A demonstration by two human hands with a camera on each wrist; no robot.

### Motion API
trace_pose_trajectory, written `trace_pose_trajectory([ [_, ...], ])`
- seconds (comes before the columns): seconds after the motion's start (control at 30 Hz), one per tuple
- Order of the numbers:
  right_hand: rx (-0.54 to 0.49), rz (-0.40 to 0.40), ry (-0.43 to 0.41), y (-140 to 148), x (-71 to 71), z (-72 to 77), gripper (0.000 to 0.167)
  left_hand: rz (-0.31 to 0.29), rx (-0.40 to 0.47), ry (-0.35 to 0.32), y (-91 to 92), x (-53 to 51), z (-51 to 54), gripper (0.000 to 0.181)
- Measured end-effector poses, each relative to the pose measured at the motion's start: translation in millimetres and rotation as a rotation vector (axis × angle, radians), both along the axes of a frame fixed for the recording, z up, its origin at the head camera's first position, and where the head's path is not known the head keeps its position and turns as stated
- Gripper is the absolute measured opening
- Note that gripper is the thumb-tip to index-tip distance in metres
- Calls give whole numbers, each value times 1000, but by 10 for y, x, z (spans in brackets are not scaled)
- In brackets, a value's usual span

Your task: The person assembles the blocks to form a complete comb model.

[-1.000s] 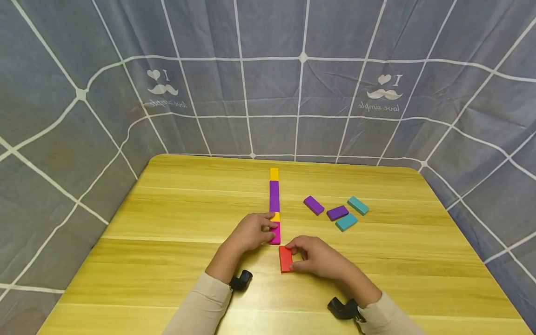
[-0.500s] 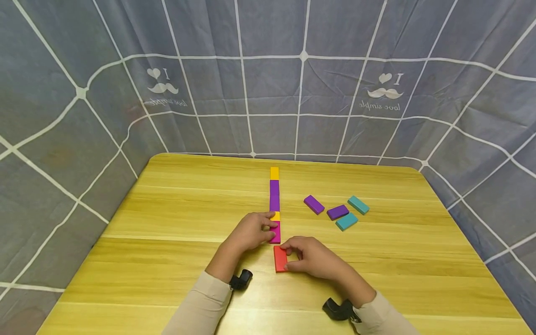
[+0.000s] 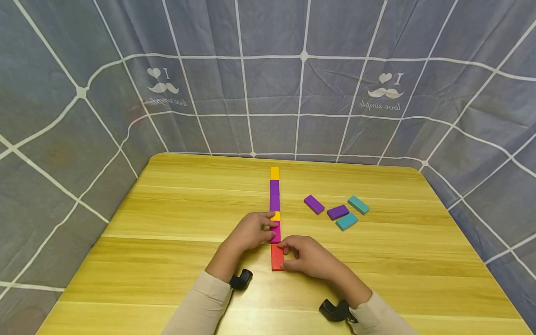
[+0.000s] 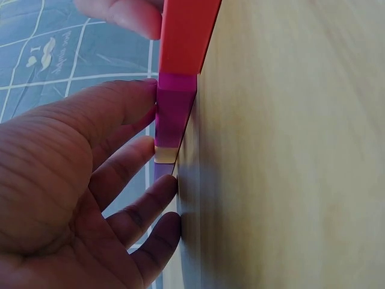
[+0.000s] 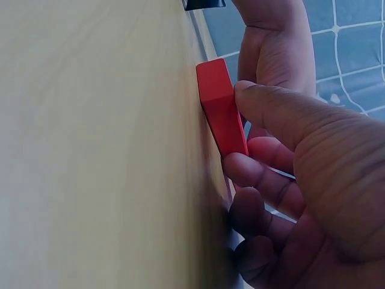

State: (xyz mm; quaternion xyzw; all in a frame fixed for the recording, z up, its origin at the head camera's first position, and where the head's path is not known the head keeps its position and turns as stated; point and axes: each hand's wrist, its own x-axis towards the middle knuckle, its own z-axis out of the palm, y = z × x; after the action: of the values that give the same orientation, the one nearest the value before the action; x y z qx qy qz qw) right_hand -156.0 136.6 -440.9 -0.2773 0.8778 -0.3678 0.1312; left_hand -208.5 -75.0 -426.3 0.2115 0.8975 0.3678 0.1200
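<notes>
A column of flat blocks lies on the table, from a yellow block at the far end through purple blocks and another yellow one to a magenta block. The left hand rests its fingertips on the magenta block and the yellow one beyond it. At the near end, the right hand holds a red block by its right side between thumb and fingers. In the left wrist view the red block meets the magenta block.
Right of the column lie two purple blocks and two teal blocks, the nearer teal one close to a purple one. A grey curtain with white lines surrounds the wooden table at the back and sides.
The right hand has slid the red block leftward, from right of the column's near end into line with it. The left hand has stayed in place.
</notes>
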Motion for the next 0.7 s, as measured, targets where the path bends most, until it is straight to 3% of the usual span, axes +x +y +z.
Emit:
trace_pose_trajectory([
  [0.7,9,-23,22,-58,-24,-10,29,4,-7,-4,0,1,11,23],
])
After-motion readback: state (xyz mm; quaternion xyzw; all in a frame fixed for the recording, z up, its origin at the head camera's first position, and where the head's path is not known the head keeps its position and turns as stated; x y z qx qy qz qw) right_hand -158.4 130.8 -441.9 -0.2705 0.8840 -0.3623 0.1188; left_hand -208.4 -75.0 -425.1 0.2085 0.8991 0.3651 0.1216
